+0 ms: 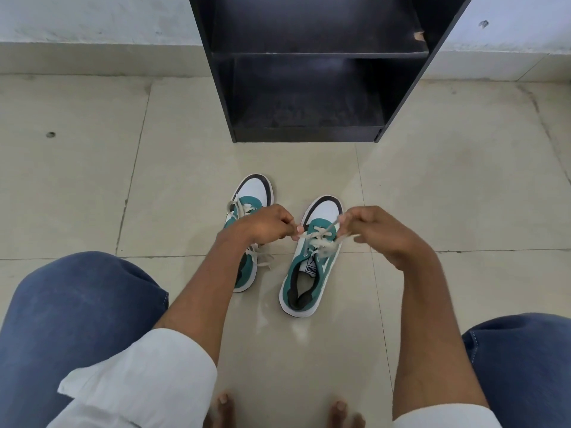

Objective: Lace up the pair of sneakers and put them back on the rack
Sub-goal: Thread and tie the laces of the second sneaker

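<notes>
Two green, white and black sneakers stand side by side on the tiled floor, toes toward the rack. The right sneaker [312, 261] has its cream lace [318, 239] crossed over the tongue. My left hand [265, 223] pinches one end of that lace at the shoe's left side. My right hand [377, 230] grips the other end, pulled out to the right. The left sneaker [251, 196] is partly hidden behind my left hand and forearm, with loose lace ends lying over it. The black shoe rack [309, 131] stands just beyond the shoes, its shelves bare.
My knees in blue jeans frame the bottom corners, and my bare toes [222, 403] show at the lower edge. A white wall with a tiled skirting runs behind the rack. Beige floor tiles spread to the left and right of the shoes.
</notes>
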